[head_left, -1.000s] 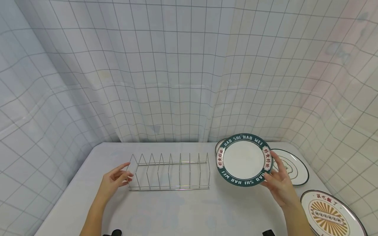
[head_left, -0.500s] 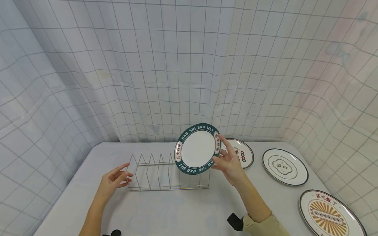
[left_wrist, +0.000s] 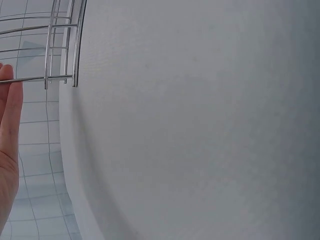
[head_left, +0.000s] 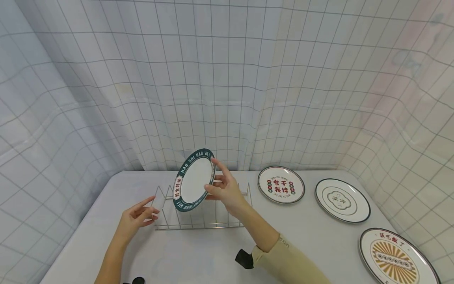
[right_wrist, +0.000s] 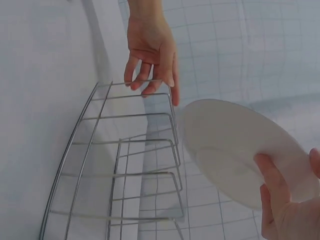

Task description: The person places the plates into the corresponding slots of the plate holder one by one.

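Observation:
Tilted over the left half of a wire dish rack [head_left: 193,228] is a white plate [head_left: 196,179] with a dark green lettered rim. My right hand [head_left: 228,193] pinches it at its right edge, thumb on the front and fingers behind. The right wrist view shows the pale back of the plate [right_wrist: 225,135] beside the upper wires of the rack [right_wrist: 130,116], apart from them. At the rack's left end, my left hand [head_left: 136,221] holds the end wire between thumb and fingers. Only part of the left hand [left_wrist: 9,125] shows in the left wrist view.
Right of the rack lie a white plate with red characters [head_left: 281,191], a plate with a dark rim and line drawing [head_left: 342,207], and a larger plate with an orange sunburst [head_left: 395,264]. Grid-patterned curtains [head_left: 227,98] enclose the white table [head_left: 198,256].
My right hand has carried the green-rimmed plate leftward from beside the rack to above its left half, turning it more edge-on. The left hand has stayed at the rack's end.

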Demonstrator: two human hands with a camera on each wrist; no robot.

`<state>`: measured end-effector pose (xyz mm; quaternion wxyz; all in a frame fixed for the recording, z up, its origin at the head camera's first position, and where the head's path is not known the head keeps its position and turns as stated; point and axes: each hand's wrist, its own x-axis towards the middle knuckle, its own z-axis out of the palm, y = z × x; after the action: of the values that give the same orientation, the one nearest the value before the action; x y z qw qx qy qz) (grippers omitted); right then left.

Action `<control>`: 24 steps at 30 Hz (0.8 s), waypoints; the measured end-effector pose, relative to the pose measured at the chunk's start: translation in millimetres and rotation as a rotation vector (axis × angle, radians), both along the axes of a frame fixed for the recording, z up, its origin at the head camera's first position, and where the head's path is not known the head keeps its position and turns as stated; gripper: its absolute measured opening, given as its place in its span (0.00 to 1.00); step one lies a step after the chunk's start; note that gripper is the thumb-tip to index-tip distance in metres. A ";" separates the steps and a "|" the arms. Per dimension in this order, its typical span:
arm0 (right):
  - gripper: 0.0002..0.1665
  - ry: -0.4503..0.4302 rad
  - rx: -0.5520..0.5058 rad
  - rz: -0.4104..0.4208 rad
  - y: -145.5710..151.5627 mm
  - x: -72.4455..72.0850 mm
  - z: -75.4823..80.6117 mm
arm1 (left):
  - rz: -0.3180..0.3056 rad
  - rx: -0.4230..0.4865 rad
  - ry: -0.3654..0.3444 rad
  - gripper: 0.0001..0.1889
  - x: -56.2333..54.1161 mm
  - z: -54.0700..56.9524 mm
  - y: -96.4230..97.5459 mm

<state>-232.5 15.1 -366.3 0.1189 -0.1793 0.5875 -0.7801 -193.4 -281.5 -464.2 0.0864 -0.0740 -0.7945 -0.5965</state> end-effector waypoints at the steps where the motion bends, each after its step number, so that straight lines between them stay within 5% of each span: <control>1: 0.45 0.001 0.017 -0.006 -5.4 0.8 1.0 | 0.003 -0.001 0.000 0.21 0.0 -0.2 0.0; 9: 0.44 0.058 0.193 -0.061 -42.5 8.5 8.5 | 0.008 -0.004 0.013 0.21 -0.6 -1.8 0.0; 16: 0.43 0.238 0.362 -0.119 -64.8 17.8 6.5 | -0.010 0.025 0.037 0.20 -0.7 -2.3 -0.4; 24: 0.40 0.308 0.383 -0.162 -82.5 24.8 -5.6 | -0.034 0.029 0.064 0.19 -0.5 -3.2 -2.4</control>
<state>-207.7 -67.4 -372.0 -0.0028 -0.2225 0.7482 -0.6251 -193.8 -283.9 -467.4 0.1024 -0.1053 -0.7811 -0.6069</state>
